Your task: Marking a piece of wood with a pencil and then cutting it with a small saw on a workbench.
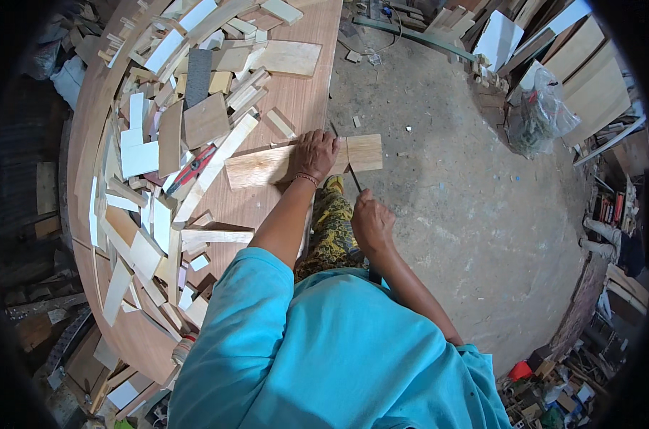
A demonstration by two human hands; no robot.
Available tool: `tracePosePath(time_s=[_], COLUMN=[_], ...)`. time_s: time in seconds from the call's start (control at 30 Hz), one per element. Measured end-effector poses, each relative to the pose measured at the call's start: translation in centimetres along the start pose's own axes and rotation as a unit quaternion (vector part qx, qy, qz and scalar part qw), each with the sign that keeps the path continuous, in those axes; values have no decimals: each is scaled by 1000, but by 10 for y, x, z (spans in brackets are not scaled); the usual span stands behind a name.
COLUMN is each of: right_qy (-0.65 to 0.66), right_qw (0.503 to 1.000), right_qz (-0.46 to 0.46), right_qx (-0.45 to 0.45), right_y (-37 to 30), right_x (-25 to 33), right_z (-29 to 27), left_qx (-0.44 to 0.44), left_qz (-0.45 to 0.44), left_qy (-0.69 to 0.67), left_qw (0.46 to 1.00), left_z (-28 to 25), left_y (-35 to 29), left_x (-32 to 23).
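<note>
A pale wooden board [257,166] lies on the table, with its right end reaching out past the table's edge over the floor. My left hand [316,153] bears down on the board close to that edge, its fingers curled over the wood. In a closed fist, my right hand [373,222] grips a hand saw whose handle is hidden by the fingers. The saw's thin dark blade [354,179], seen edge-on, crosses the overhanging part of the board, just right of my left hand. How deep it sits in the wood I cannot tell.
Wood offcuts [206,121] lie piled over the table [303,93], with red-handled pliers [190,169] among them. A concrete floor [453,214] spreads to the right. Beyond it stand leaning boards [578,71] and a clear plastic bag [542,114]. Scrap lies along the walls.
</note>
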State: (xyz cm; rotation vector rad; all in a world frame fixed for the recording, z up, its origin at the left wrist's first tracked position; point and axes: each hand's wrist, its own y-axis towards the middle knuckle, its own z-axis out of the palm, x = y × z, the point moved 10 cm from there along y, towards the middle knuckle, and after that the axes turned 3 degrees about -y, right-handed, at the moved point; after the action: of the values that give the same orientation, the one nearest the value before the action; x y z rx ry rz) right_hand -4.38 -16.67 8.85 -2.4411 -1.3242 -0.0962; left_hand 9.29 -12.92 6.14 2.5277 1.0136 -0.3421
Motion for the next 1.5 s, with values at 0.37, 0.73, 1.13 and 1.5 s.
tracePosePath(time_s=[0.37, 0.73, 1.13, 1.5], right_qy=[-13, 34, 66, 93], right_qw=[999, 999, 998, 996], right_qz=[-14, 6, 16, -5], right_qx=[37, -21, 10, -14], right_y=[2, 47, 37, 46], right_x=[6, 1, -4, 3], right_z=[-1, 12, 29, 25], left_qx=[-59, 5, 24, 85], left_qz=[-27, -27, -13, -47], left_qy=[16, -9, -12, 89], left_qw=[998, 1000, 1000, 991], left_z=[-6, 9, 5, 6], left_y=[-1, 7, -12, -26], left_x=[4, 1, 1, -1])
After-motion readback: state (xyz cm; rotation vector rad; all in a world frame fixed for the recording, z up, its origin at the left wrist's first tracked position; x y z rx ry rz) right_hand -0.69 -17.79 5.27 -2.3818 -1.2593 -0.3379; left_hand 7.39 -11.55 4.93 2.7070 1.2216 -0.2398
